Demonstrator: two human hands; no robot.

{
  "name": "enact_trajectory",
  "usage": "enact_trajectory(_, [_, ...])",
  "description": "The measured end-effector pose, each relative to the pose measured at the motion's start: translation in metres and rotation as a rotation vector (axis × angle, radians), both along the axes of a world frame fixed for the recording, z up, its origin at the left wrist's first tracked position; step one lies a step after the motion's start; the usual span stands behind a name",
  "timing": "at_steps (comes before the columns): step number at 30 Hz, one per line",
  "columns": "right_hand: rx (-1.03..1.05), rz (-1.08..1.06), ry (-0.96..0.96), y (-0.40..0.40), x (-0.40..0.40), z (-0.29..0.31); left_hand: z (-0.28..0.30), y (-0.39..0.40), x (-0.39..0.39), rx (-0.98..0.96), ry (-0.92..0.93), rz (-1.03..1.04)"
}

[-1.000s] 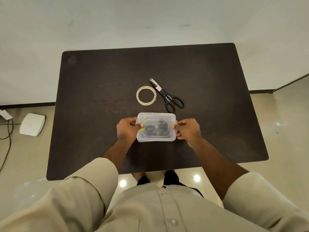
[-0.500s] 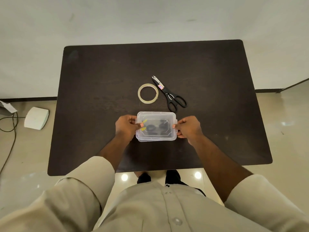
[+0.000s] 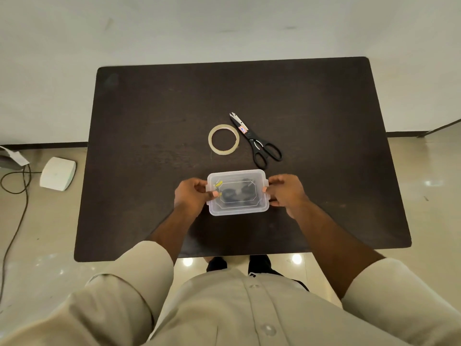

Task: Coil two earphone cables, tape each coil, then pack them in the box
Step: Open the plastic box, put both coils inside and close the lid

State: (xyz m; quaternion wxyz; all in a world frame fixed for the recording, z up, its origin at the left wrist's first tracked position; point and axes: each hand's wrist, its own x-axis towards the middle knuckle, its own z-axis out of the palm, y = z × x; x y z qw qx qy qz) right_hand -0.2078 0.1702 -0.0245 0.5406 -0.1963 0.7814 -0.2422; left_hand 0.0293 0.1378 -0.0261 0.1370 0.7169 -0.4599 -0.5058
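The box [image 3: 238, 192], lid on with dark coiled cables inside, sits near the table's [image 3: 149, 121] front edge as before. Your left hand [image 3: 190, 196] and right hand [image 3: 284, 193] still pinch its side clips.

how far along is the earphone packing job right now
Nearly done: dark coils sit inside the clear box, lid on. Tape roll and scissors lie set aside. Left hand and right hand grip its side latches; only clipping them seems left.
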Motion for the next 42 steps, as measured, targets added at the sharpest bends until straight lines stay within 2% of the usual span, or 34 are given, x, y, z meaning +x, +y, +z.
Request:
enact_trajectory(3, [0.048, 0.126, -0.204, -0.005, -0.012, 0.001, 0.004, -0.010, 0.002, 0.100, 0.055, -0.055])
enact_trajectory(6, [0.074, 0.276, -0.308, -0.007, -0.021, -0.002, 0.006, -0.019, 0.005, 0.273, 0.116, -0.159])
enact_trajectory(8, [0.067, 0.283, -0.322, -0.008, -0.024, -0.004, 0.005, -0.021, 0.010, 0.358, 0.149, -0.145])
enact_trajectory(12, [0.008, 0.196, -0.265, -0.008, -0.027, -0.001, 0.002, -0.018, 0.016, 0.374, 0.197, -0.005])
enact_trajectory(15, [-0.064, 0.164, -0.030, -0.003, -0.012, 0.005, 0.000, -0.010, 0.008, 0.277, 0.149, 0.071])
enact_trajectory(18, [-0.044, 0.371, 0.493, 0.003, 0.014, 0.010, 0.002, -0.001, -0.008, 0.122, -0.148, -0.088])
enact_trajectory(19, [-0.027, 0.435, 0.608, 0.005, 0.022, 0.012, 0.003, 0.003, -0.015, 0.087, -0.261, -0.152])
enact_trajectory(21, [-0.025, 0.467, 0.703, 0.007, 0.034, 0.013, 0.005, 0.009, -0.025, 0.065, -0.411, -0.205])
enact_trajectory(23, [-0.016, 0.463, 0.740, 0.007, 0.038, 0.013, 0.007, 0.010, -0.029, 0.075, -0.446, -0.203])
enact_trajectory(27, [0.008, 0.340, 0.600, 0.006, 0.031, 0.011, 0.009, 0.006, -0.023, 0.093, -0.343, -0.164])
enact_trajectory(31, [-0.152, 0.007, 0.137, 0.009, 0.019, 0.018, 0.012, 0.006, -0.013, 0.093, -0.041, 0.067])
enact_trajectory(33, [-0.233, -0.125, -0.014, 0.008, 0.015, 0.028, 0.019, 0.005, -0.013, 0.071, 0.098, 0.133])
enact_trajectory(36, [-0.309, -0.196, -0.035, -0.002, 0.006, 0.039, 0.035, -0.006, -0.023, -0.001, 0.210, 0.104])
enact_trajectory(42, [-0.446, -0.160, 0.217, -0.040, -0.045, 0.069, 0.074, -0.063, -0.077, -0.132, 0.265, -0.046])
